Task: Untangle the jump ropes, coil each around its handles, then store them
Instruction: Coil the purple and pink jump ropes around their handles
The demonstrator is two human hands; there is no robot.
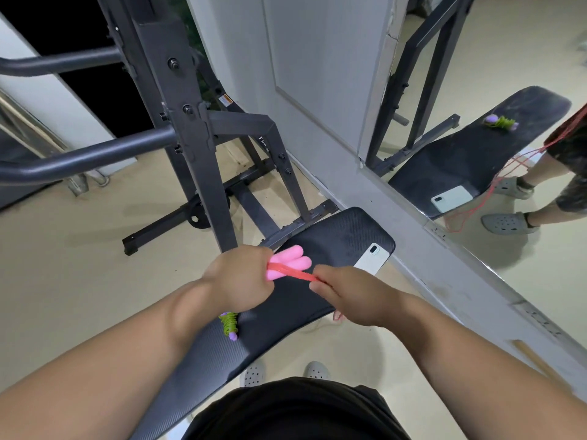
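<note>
My left hand [241, 277] grips two pink jump-rope handles [290, 260] held side by side above the black bench [333, 236]. A red rope [293, 272] runs taut across the handles to my right hand [347, 295], which pinches it just to the right. On the bench below my left wrist lies a second rope [230, 323], green, coiled around its purple handles. The wall mirror shows the red rope [508, 173] hanging in loose loops toward the floor.
A white phone [373, 257] lies on the far end of the bench. A dark steel rack [193, 138] with crossbars stands behind and left. A mirror [495, 100] lines the wall at right. Beige floor surrounds the bench.
</note>
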